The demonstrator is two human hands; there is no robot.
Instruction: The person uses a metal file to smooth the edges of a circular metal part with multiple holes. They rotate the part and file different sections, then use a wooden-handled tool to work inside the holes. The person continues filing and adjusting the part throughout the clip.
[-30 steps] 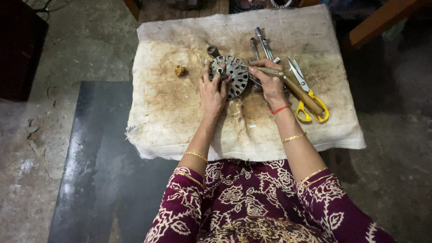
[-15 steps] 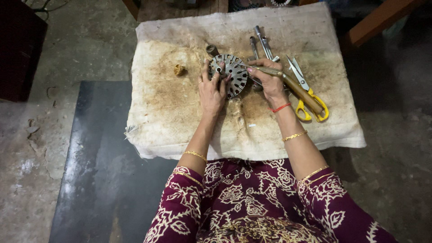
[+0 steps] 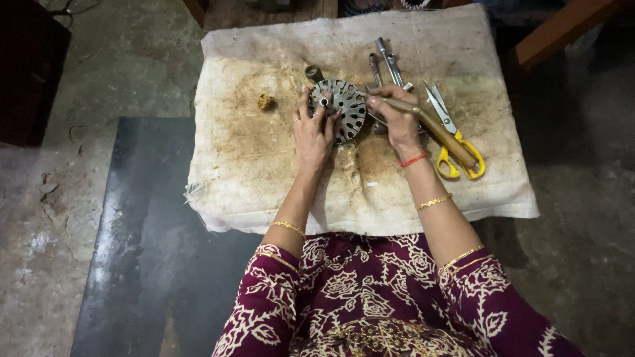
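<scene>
Slotted metal disc [image 3: 344, 109], far centre of stained cloth surface [image 3: 264, 178]: my left hand [image 3: 312, 132] presses flat on it, my right hand [image 3: 397, 119] grips wooden-handled tool [image 3: 433, 132] at its edge; risk: tip slipping into my fingers [image 3: 304, 106], yellow scissors [image 3: 456, 149] close by.

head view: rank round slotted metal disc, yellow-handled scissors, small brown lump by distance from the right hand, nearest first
1. Round slotted metal disc: just left of the right hand, whose wooden-handled tool points at it.
2. Yellow-handled scissors: to the hand's right, near the tool's handle, on the stained cloth.
3. Small brown lump: far left, beyond the left hand.
</scene>
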